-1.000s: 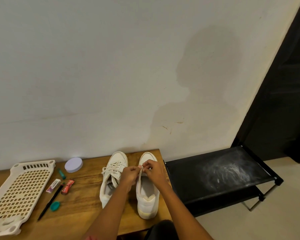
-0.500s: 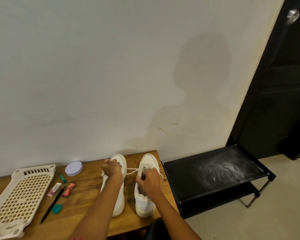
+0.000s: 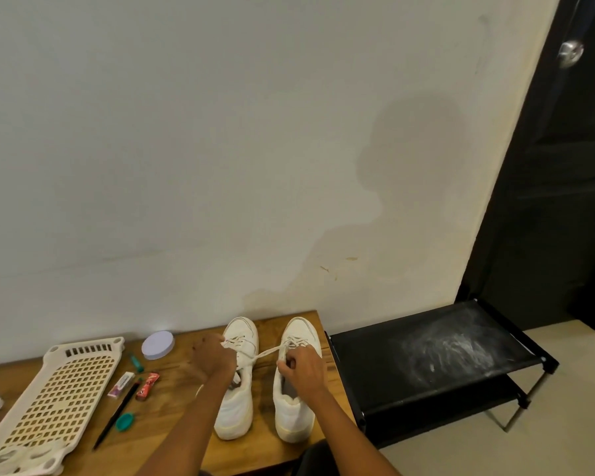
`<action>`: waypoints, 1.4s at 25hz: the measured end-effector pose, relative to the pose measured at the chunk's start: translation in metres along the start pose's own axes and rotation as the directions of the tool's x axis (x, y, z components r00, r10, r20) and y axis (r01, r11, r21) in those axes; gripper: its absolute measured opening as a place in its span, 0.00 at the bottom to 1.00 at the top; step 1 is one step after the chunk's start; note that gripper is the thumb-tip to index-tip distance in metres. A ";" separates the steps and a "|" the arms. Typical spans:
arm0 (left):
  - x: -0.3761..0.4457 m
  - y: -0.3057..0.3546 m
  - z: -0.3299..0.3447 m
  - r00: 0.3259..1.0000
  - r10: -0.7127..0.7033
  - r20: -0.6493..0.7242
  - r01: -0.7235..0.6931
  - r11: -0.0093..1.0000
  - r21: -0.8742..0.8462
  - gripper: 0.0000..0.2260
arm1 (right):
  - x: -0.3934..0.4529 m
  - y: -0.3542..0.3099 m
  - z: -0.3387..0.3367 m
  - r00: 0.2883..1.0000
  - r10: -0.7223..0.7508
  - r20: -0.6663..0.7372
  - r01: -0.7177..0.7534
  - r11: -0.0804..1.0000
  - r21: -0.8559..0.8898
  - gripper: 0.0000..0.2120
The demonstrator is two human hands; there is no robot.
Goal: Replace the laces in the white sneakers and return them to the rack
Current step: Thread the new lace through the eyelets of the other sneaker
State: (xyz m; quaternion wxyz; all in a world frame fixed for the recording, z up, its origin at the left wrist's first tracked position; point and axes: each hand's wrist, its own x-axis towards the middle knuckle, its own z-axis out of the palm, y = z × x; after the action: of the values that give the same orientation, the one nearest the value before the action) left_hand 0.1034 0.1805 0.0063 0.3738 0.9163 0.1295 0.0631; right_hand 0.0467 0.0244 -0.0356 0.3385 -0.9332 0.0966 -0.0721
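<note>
Two white sneakers stand side by side on the wooden table [image 3: 172,441], toes toward the wall: the left sneaker [image 3: 237,403] and the right sneaker [image 3: 295,407]. A white lace [image 3: 268,352] runs taut from the right sneaker's eyelets across the gap to my left hand [image 3: 213,356], which grips its end over the left sneaker. My right hand [image 3: 302,370] rests on the right sneaker's throat, fingers curled and pinching the lace there. The black shoe rack [image 3: 426,365] stands to the right of the table.
A cream perforated plastic tray [image 3: 55,407] lies at the table's left. Near it are a lilac round lid [image 3: 157,345], a black pen [image 3: 115,419], a teal cap [image 3: 124,421], a red sachet [image 3: 147,386] and a small white packet [image 3: 121,384]. A black door [image 3: 564,166] is at the right.
A second ago both hands met over the right sneaker. My left hand has since pulled the lace out to the left over the left sneaker; the camera view drifted slightly.
</note>
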 end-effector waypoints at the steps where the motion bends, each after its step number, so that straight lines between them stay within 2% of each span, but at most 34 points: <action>1: -0.005 0.009 0.009 0.996 0.082 0.041 -0.081 0.996 -0.022 0.08 | 0.000 0.000 -0.001 1.000 -0.001 0.009 0.001 1.000 0.003 0.16; 3: -0.016 0.025 0.031 0.953 0.232 0.198 -0.229 0.973 -0.035 0.07 | 0.001 0.002 0.001 1.000 -0.005 0.008 0.005 1.000 0.011 0.16; 5: -0.023 0.030 0.050 0.909 0.262 0.325 -0.279 0.960 0.005 0.07 | 0.002 0.005 0.004 1.000 0.007 0.011 -0.007 1.000 0.015 0.17; 8: -0.024 0.024 0.064 0.932 0.195 0.306 -0.207 0.978 0.005 0.06 | 0.004 0.009 0.004 1.000 -0.008 0.025 0.008 1.000 -0.015 0.16; 10: -0.024 0.023 0.063 0.923 0.216 0.318 -0.244 0.969 0.049 0.06 | 0.005 0.008 0.002 0.999 -0.025 0.025 0.025 1.000 -0.018 0.15; 13: -0.022 0.022 0.050 0.924 0.206 0.321 -0.295 0.919 0.261 0.05 | 0.005 0.007 0.002 0.999 -0.037 0.015 0.037 0.999 0.005 0.14; 15: -0.014 0.013 0.034 0.949 0.200 0.244 -0.284 0.881 0.379 0.10 | 0.004 0.008 -0.001 0.999 -0.032 0.005 0.032 0.999 0.008 0.13; 17: -0.003 0.001 0.021 0.960 0.201 0.195 -0.265 0.873 0.409 0.11 | 0.006 0.012 -0.004 0.999 -0.035 -0.014 0.036 0.999 0.013 0.12; 23: -0.005 0.012 0.023 0.966 0.189 0.178 -0.251 0.857 0.451 0.13 | 0.009 0.014 -0.012 0.999 -0.051 0.015 0.050 0.997 0.051 0.09; 27: -0.008 0.019 0.023 0.957 0.187 0.223 -0.282 0.781 0.557 0.12 | 0.009 0.018 -0.011 0.998 -0.050 0.039 0.046 0.995 0.083 0.10; 29: -0.007 0.032 0.021 0.951 0.201 0.233 -0.301 0.769 0.564 0.13 | 0.009 0.018 -0.014 1.000 -0.012 0.010 0.009 0.970 0.245 0.13; 31: 0.000 0.042 0.026 0.949 0.211 0.234 -0.304 0.808 0.504 0.15 | 0.012 0.020 -0.020 0.993 0.076 -0.085 -0.044 0.943 0.331 0.13; 33: 0.005 0.052 0.037 0.935 0.196 0.296 -0.304 0.873 0.380 0.15 | 0.017 0.026 -0.023 0.977 0.136 -0.163 -0.102 0.975 0.198 0.15; 35: 0.007 0.060 0.052 0.919 0.156 0.362 -0.273 0.915 0.298 0.13 | 0.014 0.033 -0.020 0.981 0.150 -0.124 -0.151 0.989 0.000 0.22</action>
State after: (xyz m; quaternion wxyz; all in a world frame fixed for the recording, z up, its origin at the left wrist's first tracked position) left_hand 0.1322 0.1061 0.0112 0.2159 0.9732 -0.0288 -0.0739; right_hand 0.0521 -0.0161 -0.0402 0.3321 -0.9186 0.1879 -0.1034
